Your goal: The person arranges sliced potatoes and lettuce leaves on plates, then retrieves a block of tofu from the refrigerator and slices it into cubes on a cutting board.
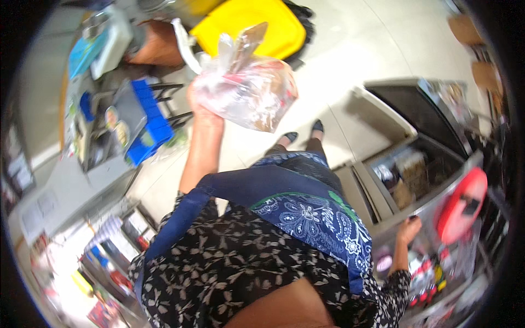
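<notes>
My left hand (207,102) is raised, its fingers around the lower left side of a knotted clear plastic bag (254,94). Reddish and brown contents show through the bag, but I cannot tell what they are. Out to the right, my right hand (409,230) is curled at the edge of a metal counter (428,205). A small dark spot shows at its fingers; whether it grips something is unclear. Just beyond that hand is an open-topped chest (404,168) with boxes and packs inside, its lid (422,110) raised.
A yellow bin lid (283,28) lies behind the bag. On the left are a blue plastic tray (154,141) and a grey counter (74,186). A red round lid (463,205) and several red-capped bottles (422,283) stand on the right. Pale floor tiles (352,49) run between.
</notes>
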Motion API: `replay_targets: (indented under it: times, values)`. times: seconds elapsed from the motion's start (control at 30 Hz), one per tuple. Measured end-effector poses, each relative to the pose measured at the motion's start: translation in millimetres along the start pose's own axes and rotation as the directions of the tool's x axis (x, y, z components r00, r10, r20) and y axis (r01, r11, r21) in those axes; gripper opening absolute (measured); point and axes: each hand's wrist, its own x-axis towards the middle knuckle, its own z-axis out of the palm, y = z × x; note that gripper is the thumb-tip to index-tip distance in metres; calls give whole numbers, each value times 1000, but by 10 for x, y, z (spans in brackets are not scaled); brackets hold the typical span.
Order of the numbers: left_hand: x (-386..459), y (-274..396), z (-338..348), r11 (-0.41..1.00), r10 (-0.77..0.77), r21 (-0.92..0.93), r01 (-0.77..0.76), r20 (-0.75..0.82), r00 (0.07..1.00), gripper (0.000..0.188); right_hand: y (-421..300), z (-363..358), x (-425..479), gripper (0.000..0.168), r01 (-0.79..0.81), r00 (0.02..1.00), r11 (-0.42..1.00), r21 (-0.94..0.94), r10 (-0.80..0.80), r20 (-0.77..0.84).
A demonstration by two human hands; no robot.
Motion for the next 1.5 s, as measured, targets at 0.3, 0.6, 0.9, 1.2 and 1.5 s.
replay_targets:
  times: [0.3, 0.6, 0.9, 1.2, 1.5]
  values:
    - [-462, 344, 363, 763, 545, 535, -362, -233, 805, 21, -2386, -379, 2544, 37, 758, 609, 650, -42, -730, -312]
    - [-1268, 595, 632, -121, 859, 991, -61, 135, 494, 13, -3002, 132, 3468, 37, 670, 742, 699, -249, -640, 200]
    - [-1503, 647, 423, -436, 771, 896, 86, 323, 549, 20, -2924, -47, 2789, 51, 697, 712, 653, -296, -680, 176]
    - [-927, 89, -242, 891, 243, 434, -132, -210, 947, 5, -3628, 37, 2113, 54, 706, 440, 488, 513, -870, 222]
    - [-256, -1281, 7, 607, -346, 691, 392, -215, 913, 25, -3786, 497, 605, 44, -592, 516, 124, 796, -701, 492]
